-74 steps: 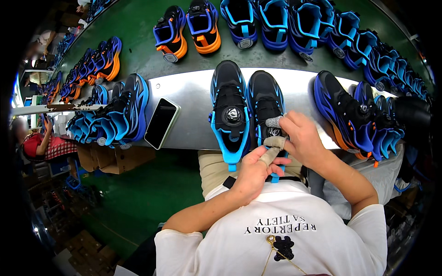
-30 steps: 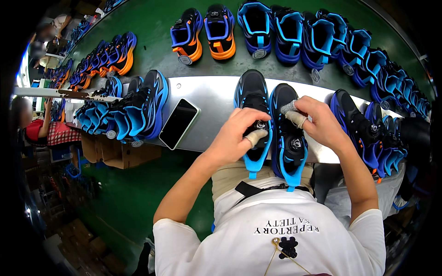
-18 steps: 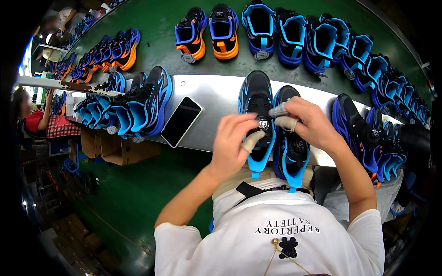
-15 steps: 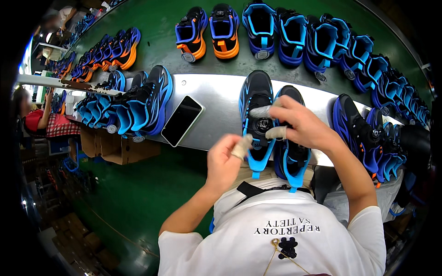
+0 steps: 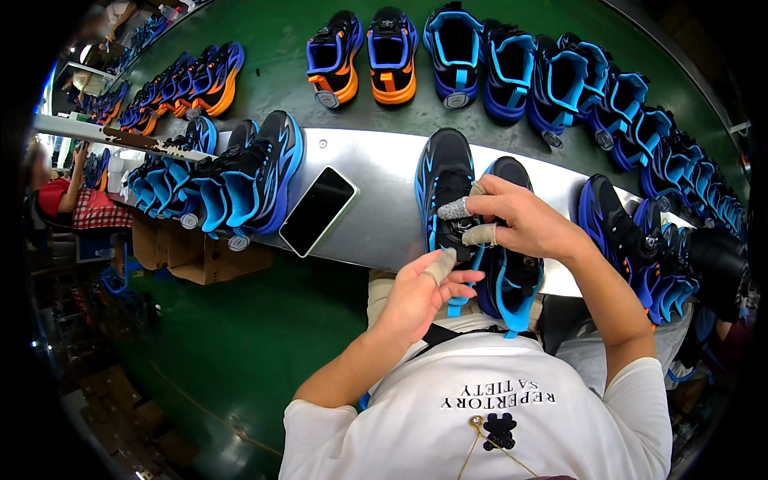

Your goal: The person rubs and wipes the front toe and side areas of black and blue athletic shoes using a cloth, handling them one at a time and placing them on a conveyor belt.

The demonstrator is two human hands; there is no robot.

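Note:
A pair of black-and-blue sneakers stands side by side on a metal shelf [image 5: 376, 152] right in front of me. My right hand [image 5: 524, 224], with taped fingertips, reaches across the right sneaker [image 5: 512, 280] and pinches the tongue area of the left sneaker [image 5: 445, 172]. Near that shoe's blue heel tab hovers my left hand [image 5: 420, 296], thumb taped, fingers loosely curled and holding nothing.
A dark phone [image 5: 318, 210] lies on the shelf left of the pair, beside a cluster of similar sneakers [image 5: 240, 180]. More sneakers [image 5: 632, 240] crowd the right end. Behind, a green belt [image 5: 280, 40] carries blue and orange shoes. Cardboard boxes [image 5: 192, 256] sit below; another person [image 5: 60, 192] works far left.
The pair was shifted onto the shelf in front of me. My left hand has let go of the left sneaker and drawn back toward its heel, while my right hand stays on the tongue.

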